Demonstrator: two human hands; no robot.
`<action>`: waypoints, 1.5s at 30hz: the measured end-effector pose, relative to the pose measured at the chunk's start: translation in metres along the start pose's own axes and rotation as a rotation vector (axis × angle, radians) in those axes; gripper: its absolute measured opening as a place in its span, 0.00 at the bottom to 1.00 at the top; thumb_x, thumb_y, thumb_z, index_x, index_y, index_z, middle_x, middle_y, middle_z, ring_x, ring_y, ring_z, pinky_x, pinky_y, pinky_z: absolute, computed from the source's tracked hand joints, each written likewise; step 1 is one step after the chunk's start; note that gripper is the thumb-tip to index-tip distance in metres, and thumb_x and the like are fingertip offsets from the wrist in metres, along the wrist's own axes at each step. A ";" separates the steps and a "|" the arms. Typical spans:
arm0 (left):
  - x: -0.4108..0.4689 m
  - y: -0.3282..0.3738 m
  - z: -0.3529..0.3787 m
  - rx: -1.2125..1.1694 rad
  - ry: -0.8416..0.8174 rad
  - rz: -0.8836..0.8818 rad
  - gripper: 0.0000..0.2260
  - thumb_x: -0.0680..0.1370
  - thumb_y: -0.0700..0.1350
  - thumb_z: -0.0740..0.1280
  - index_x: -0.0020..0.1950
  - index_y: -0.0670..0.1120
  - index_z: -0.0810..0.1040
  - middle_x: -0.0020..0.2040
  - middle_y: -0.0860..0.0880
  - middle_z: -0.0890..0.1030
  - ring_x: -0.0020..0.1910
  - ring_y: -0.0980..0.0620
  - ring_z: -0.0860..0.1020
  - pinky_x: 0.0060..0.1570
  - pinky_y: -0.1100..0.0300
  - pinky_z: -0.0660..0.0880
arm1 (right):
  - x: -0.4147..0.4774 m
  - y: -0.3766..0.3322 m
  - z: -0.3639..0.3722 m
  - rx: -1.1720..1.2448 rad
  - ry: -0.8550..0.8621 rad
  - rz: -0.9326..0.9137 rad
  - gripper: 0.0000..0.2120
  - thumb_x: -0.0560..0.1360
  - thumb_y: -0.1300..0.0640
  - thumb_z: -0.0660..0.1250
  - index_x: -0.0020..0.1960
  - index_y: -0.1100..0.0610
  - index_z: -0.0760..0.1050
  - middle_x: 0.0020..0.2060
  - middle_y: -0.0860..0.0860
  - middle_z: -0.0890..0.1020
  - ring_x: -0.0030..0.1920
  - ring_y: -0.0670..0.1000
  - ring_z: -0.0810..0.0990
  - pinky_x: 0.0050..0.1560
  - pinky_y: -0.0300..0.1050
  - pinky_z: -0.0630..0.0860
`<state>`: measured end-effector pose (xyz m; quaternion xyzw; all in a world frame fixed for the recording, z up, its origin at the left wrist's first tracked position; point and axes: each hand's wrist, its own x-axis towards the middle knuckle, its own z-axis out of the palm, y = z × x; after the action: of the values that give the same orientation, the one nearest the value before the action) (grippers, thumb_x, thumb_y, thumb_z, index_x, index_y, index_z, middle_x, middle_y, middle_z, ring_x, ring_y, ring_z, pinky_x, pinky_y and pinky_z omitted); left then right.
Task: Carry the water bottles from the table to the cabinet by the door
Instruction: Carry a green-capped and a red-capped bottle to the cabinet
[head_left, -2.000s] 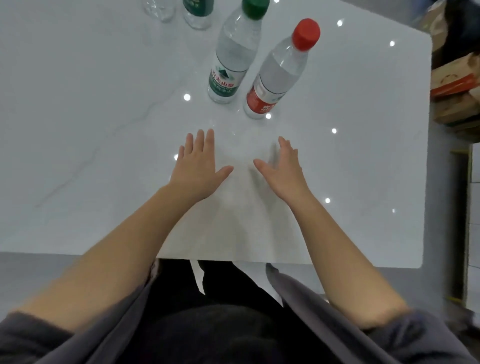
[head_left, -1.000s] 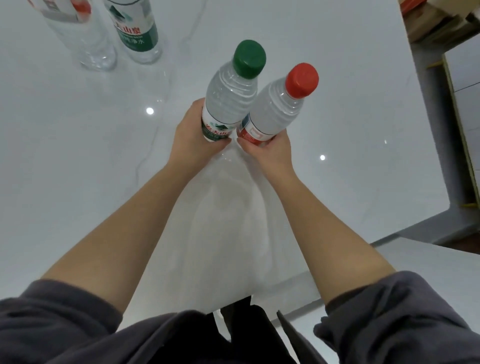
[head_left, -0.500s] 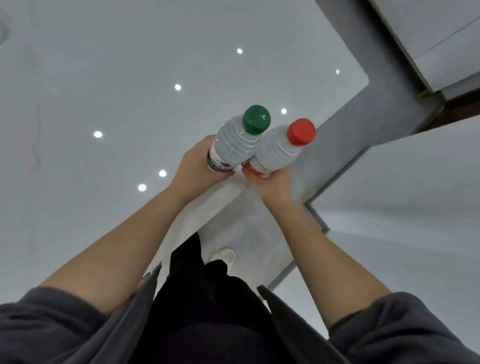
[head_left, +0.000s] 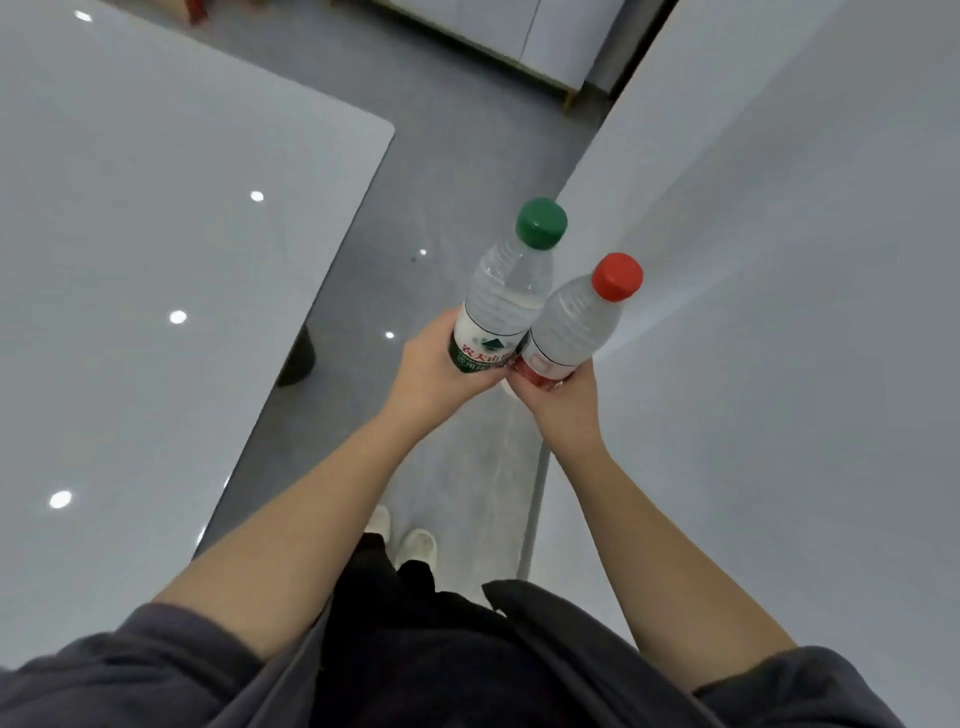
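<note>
I hold two clear water bottles upright in front of me, side by side and touching. My left hand (head_left: 434, 371) is shut around the lower part of the green-capped bottle (head_left: 506, 291), which has a green label. The red-capped bottle (head_left: 579, 322), with a red label, is gripped low down by my right hand (head_left: 563, 402). Both bottles hang over the grey floor, clear of the white table (head_left: 156, 260) on my left.
A white wall or panel (head_left: 779, 312) runs along my right. Between it and the table lies a strip of grey floor (head_left: 431, 171) where my feet (head_left: 402, 535) stand. A white cabinet front (head_left: 519, 31) sits far ahead. A dark table leg (head_left: 298, 358) shows under the table edge.
Both hands reached for the bottles, closed on them and lifted them off the table. I have turned right, so the table now lies to my left and the bottles are over the floor.
</note>
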<state>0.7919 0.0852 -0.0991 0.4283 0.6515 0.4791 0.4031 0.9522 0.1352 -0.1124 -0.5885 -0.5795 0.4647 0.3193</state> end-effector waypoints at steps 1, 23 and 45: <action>0.010 0.017 0.002 -0.001 -0.028 0.038 0.20 0.67 0.45 0.80 0.52 0.56 0.75 0.46 0.61 0.80 0.45 0.72 0.77 0.42 0.76 0.71 | 0.002 -0.013 -0.008 0.019 0.044 -0.009 0.29 0.65 0.54 0.81 0.62 0.55 0.74 0.54 0.49 0.84 0.55 0.49 0.83 0.57 0.56 0.80; 0.079 0.310 -0.044 -0.237 -0.043 0.571 0.21 0.68 0.41 0.79 0.58 0.49 0.79 0.48 0.56 0.85 0.46 0.62 0.82 0.42 0.68 0.78 | 0.019 -0.311 -0.131 0.319 0.265 -0.521 0.27 0.67 0.60 0.79 0.61 0.46 0.74 0.51 0.43 0.84 0.49 0.43 0.83 0.46 0.39 0.79; 0.141 0.313 -0.095 -0.224 0.006 0.530 0.19 0.67 0.41 0.79 0.52 0.55 0.79 0.46 0.58 0.85 0.45 0.62 0.82 0.46 0.63 0.78 | 0.074 -0.341 -0.087 0.276 0.261 -0.527 0.26 0.67 0.59 0.80 0.58 0.44 0.72 0.52 0.42 0.82 0.52 0.43 0.82 0.51 0.42 0.79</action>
<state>0.7129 0.2465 0.2090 0.5352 0.4611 0.6379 0.3066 0.8934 0.2640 0.2177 -0.4242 -0.5976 0.3607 0.5769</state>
